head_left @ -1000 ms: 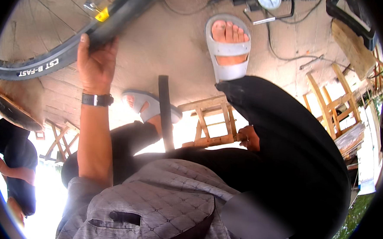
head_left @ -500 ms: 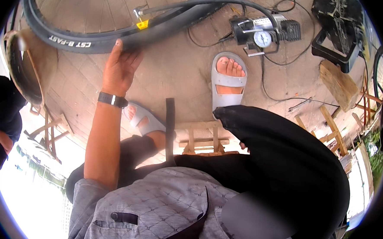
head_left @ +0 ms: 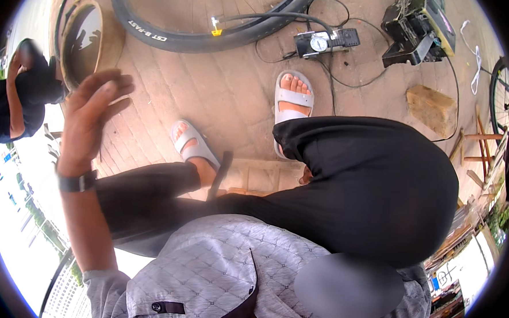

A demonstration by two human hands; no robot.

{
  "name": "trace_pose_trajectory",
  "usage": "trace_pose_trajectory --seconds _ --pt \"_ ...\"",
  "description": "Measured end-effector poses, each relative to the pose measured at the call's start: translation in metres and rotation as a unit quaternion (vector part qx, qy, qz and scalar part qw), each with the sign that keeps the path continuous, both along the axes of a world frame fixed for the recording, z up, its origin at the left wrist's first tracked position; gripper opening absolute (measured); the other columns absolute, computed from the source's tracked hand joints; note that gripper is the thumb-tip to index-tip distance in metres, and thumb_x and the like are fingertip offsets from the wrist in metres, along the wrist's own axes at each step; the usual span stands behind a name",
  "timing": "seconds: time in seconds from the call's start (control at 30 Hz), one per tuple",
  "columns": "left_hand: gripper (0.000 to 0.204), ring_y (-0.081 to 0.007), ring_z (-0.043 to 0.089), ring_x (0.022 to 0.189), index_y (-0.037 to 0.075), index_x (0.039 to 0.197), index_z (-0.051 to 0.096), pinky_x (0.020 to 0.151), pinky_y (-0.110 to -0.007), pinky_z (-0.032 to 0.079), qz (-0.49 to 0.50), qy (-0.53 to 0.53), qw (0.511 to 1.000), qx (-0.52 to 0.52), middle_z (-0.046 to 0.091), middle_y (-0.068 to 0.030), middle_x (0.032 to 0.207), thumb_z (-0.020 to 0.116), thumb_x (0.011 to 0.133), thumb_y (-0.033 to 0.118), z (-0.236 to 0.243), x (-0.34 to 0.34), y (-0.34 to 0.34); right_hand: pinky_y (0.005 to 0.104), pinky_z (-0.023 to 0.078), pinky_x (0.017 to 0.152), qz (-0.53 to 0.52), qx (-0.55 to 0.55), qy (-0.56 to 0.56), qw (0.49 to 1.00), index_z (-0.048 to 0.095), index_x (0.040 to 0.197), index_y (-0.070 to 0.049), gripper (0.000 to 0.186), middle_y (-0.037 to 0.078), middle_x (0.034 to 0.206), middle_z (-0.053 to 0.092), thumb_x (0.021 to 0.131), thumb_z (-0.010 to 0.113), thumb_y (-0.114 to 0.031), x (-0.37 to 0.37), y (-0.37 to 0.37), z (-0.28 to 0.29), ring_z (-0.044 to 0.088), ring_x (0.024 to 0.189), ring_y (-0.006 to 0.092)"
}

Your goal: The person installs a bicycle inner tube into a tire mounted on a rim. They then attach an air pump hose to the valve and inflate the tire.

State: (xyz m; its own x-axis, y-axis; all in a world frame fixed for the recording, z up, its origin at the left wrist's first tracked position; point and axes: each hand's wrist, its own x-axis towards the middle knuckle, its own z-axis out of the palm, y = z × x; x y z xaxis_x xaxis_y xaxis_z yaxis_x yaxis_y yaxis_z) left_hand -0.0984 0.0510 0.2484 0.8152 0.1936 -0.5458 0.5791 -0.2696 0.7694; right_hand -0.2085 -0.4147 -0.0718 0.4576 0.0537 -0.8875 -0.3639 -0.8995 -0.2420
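Note:
My left hand (head_left: pixel 98 107), wearing a dark wristwatch (head_left: pixel 76 182), is raised at the left. Its fingers are apart and hold nothing; in the picture they overlap the lower edge of a round basin (head_left: pixel 112 39). Of my right hand (head_left: pixel 306 176) only a small bit shows beside the black trouser leg, and its fingers are hidden. A black bicycle tyre (head_left: pixel 183 42) lies on the paving beyond my feet, apart from my left hand. A hose (head_left: pixel 273 15) runs from a small air compressor (head_left: pixel 338 39) with a round gauge to a metal connector and yellow tag (head_left: pixel 216 32) at the tyre.
An open black case (head_left: pixel 414 29) stands at the far right, above a wooden block (head_left: pixel 431 109). Cables trail over the brick paving. My sandalled feet (head_left: pixel 295 98) are on the ground. Another person (head_left: pixel 24 98) in dark clothes is at the left edge. Wooden stool parts (head_left: pixel 253 179) show below me.
My left hand has left the tyre's edge and moved left and toward me. The view has shifted, and more of the basin and the other person shows.

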Motion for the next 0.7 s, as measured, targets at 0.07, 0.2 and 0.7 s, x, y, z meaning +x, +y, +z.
trace_pose_trajectory --seconds 0.07,0.2,0.7 --pt "0.047 -0.0267 0.066 0.122 -0.002 0.139 0.057 0.103 -0.037 0.052 -0.044 -0.058 0.991 0.109 0.068 -0.0173 0.128 0.061 0.101 0.026 0.05 -0.016 -0.001 0.0436 0.054 0.083 0.017 0.005 -0.015 1.0 0.073 0.1 0.002 0.029 0.018 0.092 0.074 0.091 0.072 -0.025 0.004 -0.012 0.01 0.071 0.091 0.0334" --pt "0.051 -0.0248 0.068 0.119 0.004 0.136 0.062 0.104 -0.039 0.053 -0.21 -0.155 0.924 0.281 0.071 -0.0124 0.124 0.07 0.094 0.032 0.113 -0.039 0.012 0.0438 0.054 0.083 0.023 -0.013 -0.061 0.998 0.073 0.1 0.002 0.029 0.018 0.092 0.074 0.09 0.072 -0.025 0.012 -0.047 0.041 0.071 0.092 0.0338" --pt "0.041 -0.0187 0.067 0.104 0.001 0.129 0.063 0.101 -0.033 0.05 -0.27 -0.254 0.883 0.288 0.07 -0.0093 0.112 0.077 0.095 0.02 0.123 -0.051 0.042 0.0445 0.054 0.084 0.1 -0.115 -0.231 0.961 0.073 0.101 0.002 0.03 0.02 0.093 0.074 0.09 0.072 -0.026 0.084 -0.067 0.219 0.071 0.092 0.0354"
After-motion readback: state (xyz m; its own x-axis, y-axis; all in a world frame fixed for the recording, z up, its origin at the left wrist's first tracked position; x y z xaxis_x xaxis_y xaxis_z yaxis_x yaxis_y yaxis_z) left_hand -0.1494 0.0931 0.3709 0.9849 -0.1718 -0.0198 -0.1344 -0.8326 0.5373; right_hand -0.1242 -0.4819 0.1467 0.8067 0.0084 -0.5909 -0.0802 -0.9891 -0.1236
